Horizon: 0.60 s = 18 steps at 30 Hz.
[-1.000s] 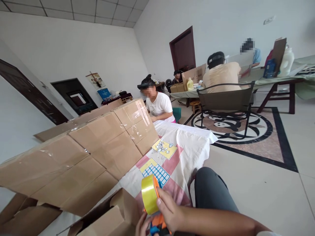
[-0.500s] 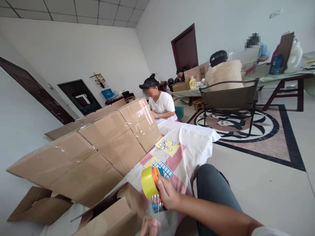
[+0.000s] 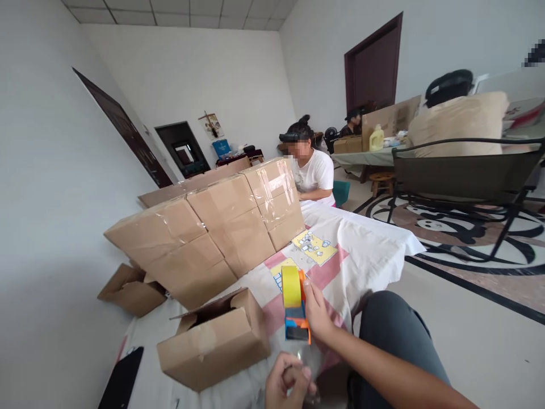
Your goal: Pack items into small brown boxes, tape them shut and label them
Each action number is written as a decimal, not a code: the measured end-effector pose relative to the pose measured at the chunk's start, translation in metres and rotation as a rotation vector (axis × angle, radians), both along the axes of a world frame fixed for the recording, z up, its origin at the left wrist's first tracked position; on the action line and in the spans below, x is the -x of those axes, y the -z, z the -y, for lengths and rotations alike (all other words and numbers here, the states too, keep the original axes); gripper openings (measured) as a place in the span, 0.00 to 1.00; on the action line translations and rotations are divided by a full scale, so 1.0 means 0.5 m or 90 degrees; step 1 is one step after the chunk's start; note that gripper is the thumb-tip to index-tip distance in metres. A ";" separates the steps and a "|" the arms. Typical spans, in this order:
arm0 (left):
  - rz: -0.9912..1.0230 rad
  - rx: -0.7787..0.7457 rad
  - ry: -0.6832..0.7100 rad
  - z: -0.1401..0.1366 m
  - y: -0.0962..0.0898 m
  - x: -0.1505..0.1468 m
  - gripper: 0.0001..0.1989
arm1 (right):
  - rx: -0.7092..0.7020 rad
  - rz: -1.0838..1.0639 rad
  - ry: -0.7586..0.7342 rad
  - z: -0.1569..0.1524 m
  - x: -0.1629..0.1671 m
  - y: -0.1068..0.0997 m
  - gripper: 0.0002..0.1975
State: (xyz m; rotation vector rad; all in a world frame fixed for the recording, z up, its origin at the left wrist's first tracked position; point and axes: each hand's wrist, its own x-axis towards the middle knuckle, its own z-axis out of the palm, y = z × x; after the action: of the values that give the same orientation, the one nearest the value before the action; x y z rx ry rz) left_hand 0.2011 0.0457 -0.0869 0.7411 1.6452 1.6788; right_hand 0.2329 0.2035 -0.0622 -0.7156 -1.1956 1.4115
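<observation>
My right hand (image 3: 318, 311) grips an orange and blue tape dispenser (image 3: 297, 325) with a yellow-looking roll of tape (image 3: 291, 287) on it. Just below, my left hand (image 3: 289, 379) has its fingers curled together at a glossy strip of clear tape (image 3: 314, 396); where the strip ends is hard to see. Left of both hands, an open cardboard box (image 3: 213, 346) rests on the cloth-covered table (image 3: 272, 307), its top flaps raised. Neither hand touches the box.
Taped cardboard boxes (image 3: 230, 221) stand in a row behind the open box. Another open box (image 3: 131, 289) is at the left, above a black flat object (image 3: 121, 378). Across the table sits a person in a white shirt (image 3: 317, 176). A chair (image 3: 464, 176) stands at the right.
The view has swung left and down. My right hand has turned the dispenser more upright. My left hand has come further into view, and more of the open box shows.
</observation>
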 end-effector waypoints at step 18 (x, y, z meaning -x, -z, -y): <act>0.023 0.101 -0.051 0.007 0.038 -0.022 0.34 | 0.142 -0.091 -0.081 0.012 -0.011 -0.029 0.26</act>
State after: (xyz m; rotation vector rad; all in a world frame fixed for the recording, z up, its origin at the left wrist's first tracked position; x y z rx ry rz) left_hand 0.2119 0.0422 -0.1060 0.5720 1.7793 1.5851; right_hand 0.2382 0.1977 -0.0478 -0.6878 -0.9966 1.6919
